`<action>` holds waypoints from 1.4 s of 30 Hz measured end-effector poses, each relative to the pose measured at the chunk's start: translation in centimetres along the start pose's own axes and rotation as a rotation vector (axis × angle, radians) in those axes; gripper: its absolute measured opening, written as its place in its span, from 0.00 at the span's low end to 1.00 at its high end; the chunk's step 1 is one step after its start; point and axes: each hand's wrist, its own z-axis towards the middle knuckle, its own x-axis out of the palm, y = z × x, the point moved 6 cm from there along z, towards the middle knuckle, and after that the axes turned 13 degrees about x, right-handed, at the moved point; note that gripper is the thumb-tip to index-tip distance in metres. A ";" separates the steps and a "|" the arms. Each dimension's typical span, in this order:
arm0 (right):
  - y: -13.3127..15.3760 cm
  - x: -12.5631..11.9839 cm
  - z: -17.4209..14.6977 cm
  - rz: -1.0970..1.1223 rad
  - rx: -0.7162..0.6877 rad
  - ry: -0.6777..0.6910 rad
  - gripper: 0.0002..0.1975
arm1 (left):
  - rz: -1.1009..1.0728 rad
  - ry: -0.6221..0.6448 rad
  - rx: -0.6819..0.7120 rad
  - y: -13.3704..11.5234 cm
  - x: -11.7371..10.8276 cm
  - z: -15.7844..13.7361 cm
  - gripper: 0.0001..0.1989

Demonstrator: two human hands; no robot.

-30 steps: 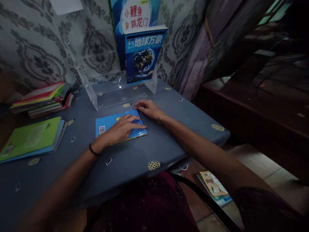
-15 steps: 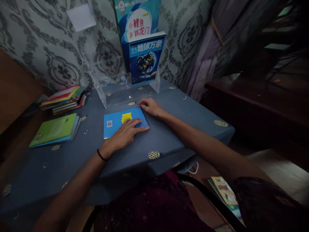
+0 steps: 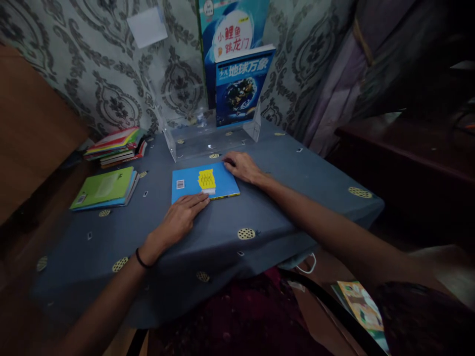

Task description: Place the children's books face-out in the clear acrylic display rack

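A blue book [image 3: 189, 178] with a yellow patch and a barcode lies closed and flat on the cloth-covered table. My left hand [image 3: 183, 217] rests at its near edge, fingers stretched out and flat, covering the near left corner. At the far right corner, my right hand [image 3: 243, 167] has its fingers curled against the book's edge, with the thumb on the near side. Behind the book stands a clear acrylic book stand [image 3: 170, 143], which holds a dark blue book [image 3: 241, 94] with a globe cover upright at its right side.
Left on the table [image 3: 282, 198] are a green book [image 3: 106, 185] atop others and a stack of coloured books [image 3: 115, 143]. A taller turquoise book [image 3: 233, 24] rises behind the globe book. A brown panel [image 3: 33, 128] stands far left. Another book [image 3: 361, 304] lies low at right.
My left hand has slid off the blue book's middle toward its near left edge, uncovering more of the yellow patch. My right hand stays at the far corner. The view has shifted slightly.
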 end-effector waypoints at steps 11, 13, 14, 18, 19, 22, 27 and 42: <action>0.1 0.4 -0.1 -0.038 -0.032 0.013 0.11 | -0.009 -0.229 -0.130 2.3 -1.7 -7.6 0.27; 0.0 0.3 -0.2 -0.040 -0.019 0.020 0.11 | -0.006 -0.254 -0.153 2.3 -1.9 -7.9 0.25; 0.1 0.2 -0.3 -0.037 -0.010 0.023 0.11 | 0.004 -0.258 -0.174 2.3 -1.9 -7.9 0.24; 2.4 -0.4 -1.7 0.053 -0.085 0.031 0.10 | 0.048 -0.233 -0.249 2.0 -1.7 -7.7 0.24; 3.5 -0.3 -2.4 0.083 -0.129 0.049 0.11 | 0.053 -0.228 -0.251 1.9 -1.7 -7.7 0.24; 8.0 1.0 -5.1 0.163 -0.300 0.210 0.15 | 0.059 -0.245 -0.226 1.6 -1.6 -7.8 0.24; 13.7 4.5 -8.9 0.202 -0.482 0.516 0.23 | 0.059 -0.247 -0.229 1.5 -1.0 -8.0 0.23; 14.5 6.4 -6.0 0.050 -0.469 0.513 0.22 | -0.001 -0.258 -0.245 1.0 -0.9 -7.6 0.28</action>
